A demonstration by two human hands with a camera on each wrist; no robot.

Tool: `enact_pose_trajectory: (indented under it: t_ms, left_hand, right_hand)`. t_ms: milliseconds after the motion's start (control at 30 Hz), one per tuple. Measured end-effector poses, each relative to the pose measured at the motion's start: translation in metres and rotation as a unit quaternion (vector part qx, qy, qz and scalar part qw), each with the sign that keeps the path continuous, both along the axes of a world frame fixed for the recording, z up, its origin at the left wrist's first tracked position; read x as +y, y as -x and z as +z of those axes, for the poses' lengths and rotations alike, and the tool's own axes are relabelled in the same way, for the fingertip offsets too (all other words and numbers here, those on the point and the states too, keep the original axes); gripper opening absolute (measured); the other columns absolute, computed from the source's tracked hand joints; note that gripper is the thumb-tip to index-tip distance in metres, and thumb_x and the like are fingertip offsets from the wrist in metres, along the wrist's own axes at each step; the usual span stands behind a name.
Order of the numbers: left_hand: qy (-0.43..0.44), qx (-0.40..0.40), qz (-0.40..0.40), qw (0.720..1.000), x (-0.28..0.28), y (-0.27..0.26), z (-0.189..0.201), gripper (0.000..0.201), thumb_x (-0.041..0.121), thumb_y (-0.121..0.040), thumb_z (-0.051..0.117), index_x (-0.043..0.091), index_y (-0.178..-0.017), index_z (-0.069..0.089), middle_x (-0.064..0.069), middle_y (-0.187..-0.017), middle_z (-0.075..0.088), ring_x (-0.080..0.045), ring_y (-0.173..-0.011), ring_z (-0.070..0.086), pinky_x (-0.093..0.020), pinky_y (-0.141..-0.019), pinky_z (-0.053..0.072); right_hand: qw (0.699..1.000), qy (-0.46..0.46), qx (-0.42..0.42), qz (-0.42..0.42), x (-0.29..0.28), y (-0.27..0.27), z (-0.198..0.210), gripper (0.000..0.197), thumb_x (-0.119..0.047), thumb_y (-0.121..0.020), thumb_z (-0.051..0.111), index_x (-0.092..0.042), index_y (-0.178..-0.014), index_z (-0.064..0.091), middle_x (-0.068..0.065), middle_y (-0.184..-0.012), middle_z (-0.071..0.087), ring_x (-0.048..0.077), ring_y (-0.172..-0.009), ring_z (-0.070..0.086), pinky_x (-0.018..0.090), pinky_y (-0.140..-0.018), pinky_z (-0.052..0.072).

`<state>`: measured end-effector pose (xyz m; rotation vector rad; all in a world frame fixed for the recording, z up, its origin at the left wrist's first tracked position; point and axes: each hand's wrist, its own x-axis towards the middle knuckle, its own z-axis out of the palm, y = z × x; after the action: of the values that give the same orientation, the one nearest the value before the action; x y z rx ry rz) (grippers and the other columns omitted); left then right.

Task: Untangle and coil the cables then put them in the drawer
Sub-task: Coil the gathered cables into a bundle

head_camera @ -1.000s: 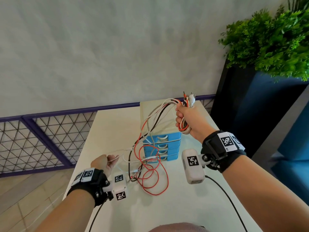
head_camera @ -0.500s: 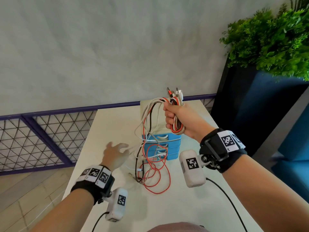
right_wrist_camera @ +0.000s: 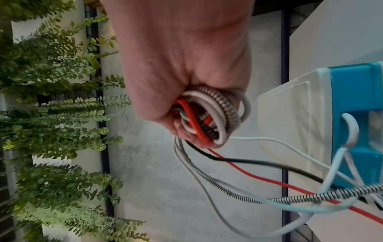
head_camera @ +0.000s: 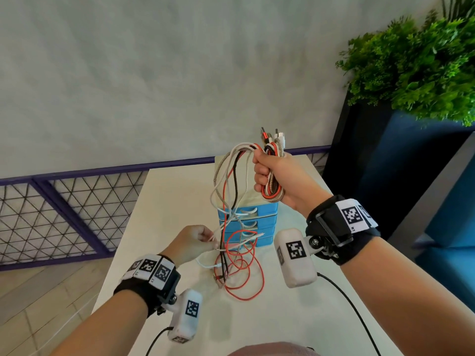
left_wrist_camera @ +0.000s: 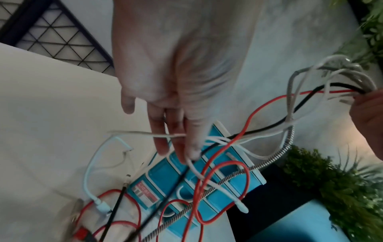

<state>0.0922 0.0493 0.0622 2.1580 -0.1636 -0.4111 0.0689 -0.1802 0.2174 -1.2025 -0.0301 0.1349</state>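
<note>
On the table [head_camera: 154, 201], nearest: red cable [head_camera: 259, 281] loops slack among other cable ends. Left hand [head_camera: 191, 242] just above, fingertips [left_wrist_camera: 176, 147] together, pinching a white cable [head_camera: 214, 237]. Behind: blue drawer unit [head_camera: 267, 222], drawers closed. Right hand [head_camera: 279, 179] raised above it, fist clamped on the coiled bundle [head_camera: 272, 194]; strands hang down to the table.

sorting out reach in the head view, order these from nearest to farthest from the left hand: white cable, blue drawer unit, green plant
From the left hand:
1. white cable, pinched at its fingertips.
2. blue drawer unit, just right of it on the table.
3. green plant, far upper right.
</note>
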Motion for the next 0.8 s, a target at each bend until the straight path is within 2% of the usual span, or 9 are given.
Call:
enact_pose_trajectory:
  t_ms: [67, 133, 233, 367, 467, 567, 667, 733, 800]
  left_hand:
    - [-0.063, -0.03, -0.001, 0.998, 0.005, 0.0, -0.003, 0.013, 0.019, -0.075, 0.077, 0.011, -0.078, 0.068, -0.004, -0.075, 0.07, -0.015, -0.069, 0.061, -0.025, -0.07, 0.042]
    - [-0.173, -0.068, 0.017, 0.982, 0.015, 0.002, -0.005, 0.016, 0.032, -0.072, 0.077, 0.019, -0.071, 0.067, 0.004, -0.073, 0.065, -0.014, -0.07, 0.057, -0.026, -0.066, 0.038]
    - [-0.315, -0.102, 0.055, 0.942, 0.036, 0.012, -0.009, 0.019, 0.041, -0.075, 0.071, 0.028, -0.068, 0.059, 0.012, -0.078, 0.058, -0.014, -0.081, 0.057, -0.029, -0.075, 0.038]
    - [-0.397, -0.133, 0.063, 0.906, 0.05, 0.016, -0.024, 0.021, 0.038, -0.081, 0.065, 0.028, -0.067, 0.052, 0.013, -0.08, 0.055, -0.014, -0.09, 0.062, -0.033, -0.091, 0.037]
    - [-0.413, -0.132, 0.038, 0.9, 0.05, 0.02, -0.029, 0.017, 0.038, -0.082, 0.063, 0.028, -0.073, 0.054, 0.01, -0.089, 0.064, -0.017, -0.091, 0.062, -0.031, -0.082, 0.035]
    - [-0.35, -0.105, -0.003, 0.931, 0.052, 0.015, -0.028, 0.017, 0.042, -0.078, 0.07, 0.032, -0.075, 0.056, 0.009, -0.096, 0.061, -0.016, -0.095, 0.06, -0.029, -0.08, 0.039]
    - [-0.156, -0.102, -0.045, 0.981, 0.044, 0.008, -0.014, 0.037, 0.034, -0.065, 0.084, 0.037, -0.089, 0.056, 0.005, -0.106, 0.055, -0.016, -0.102, 0.056, -0.028, -0.085, 0.043]
    - [-0.061, -0.149, -0.032, 0.986, 0.029, 0.007, 0.007, 0.052, 0.032, -0.064, 0.084, 0.03, -0.104, 0.052, 0.005, -0.114, 0.052, -0.012, -0.103, 0.055, -0.018, -0.082, 0.04]
    - [0.032, -0.222, 0.02, 0.974, 0.009, 0.007, 0.035, 0.05, 0.036, -0.072, 0.076, 0.022, -0.112, 0.048, 0.005, -0.116, 0.052, -0.008, -0.106, 0.055, -0.02, -0.09, 0.042]
  right_hand:
    - [1.0, -0.002, -0.004, -0.019, 0.0, -0.001, 0.001, 0.022, -0.022, -0.099, 0.05, -0.013, -0.079, 0.053, -0.004, -0.052, 0.042, 0.009, -0.042, 0.045, 0.026, -0.048, 0.045]
    - [0.998, -0.019, -0.007, -0.059, -0.006, -0.003, 0.004, 0.021, -0.022, -0.099, 0.05, -0.013, -0.08, 0.051, -0.005, -0.051, 0.041, 0.008, -0.041, 0.043, 0.024, -0.046, 0.044]
    - [0.993, -0.048, -0.001, -0.108, -0.019, -0.009, 0.009, 0.022, -0.022, -0.099, 0.051, -0.013, -0.079, 0.05, -0.006, -0.05, 0.039, 0.008, -0.04, 0.042, 0.023, -0.045, 0.043]
    - [0.993, -0.06, 0.013, -0.099, -0.027, -0.009, 0.003, 0.021, -0.022, -0.099, 0.051, -0.012, -0.08, 0.051, -0.006, -0.05, 0.04, 0.008, -0.041, 0.042, 0.023, -0.044, 0.043]
    - [0.994, -0.081, 0.029, -0.069, -0.022, -0.007, -0.004, 0.021, -0.024, -0.098, 0.051, -0.013, -0.081, 0.051, -0.006, -0.05, 0.041, 0.007, -0.041, 0.042, 0.022, -0.045, 0.044]
    - [0.996, -0.08, 0.033, -0.034, -0.02, -0.006, -0.006, 0.023, -0.024, -0.1, 0.048, -0.014, -0.079, 0.051, -0.007, -0.05, 0.04, 0.006, -0.041, 0.042, 0.021, -0.046, 0.042]
    - [0.997, -0.063, 0.033, -0.004, -0.016, -0.005, -0.005, 0.024, -0.023, -0.1, 0.048, -0.015, -0.077, 0.051, -0.007, -0.049, 0.039, 0.007, -0.04, 0.04, 0.022, -0.046, 0.041]
    - [0.998, -0.045, 0.03, 0.015, -0.013, -0.004, -0.005, 0.025, -0.022, -0.1, 0.048, -0.014, -0.076, 0.05, -0.006, -0.049, 0.038, 0.007, -0.04, 0.039, 0.022, -0.046, 0.039]
    - [0.998, -0.029, 0.032, 0.037, -0.01, -0.003, -0.007, 0.025, -0.023, -0.099, 0.048, -0.014, -0.076, 0.051, -0.006, -0.05, 0.038, 0.007, -0.041, 0.039, 0.023, -0.047, 0.039]
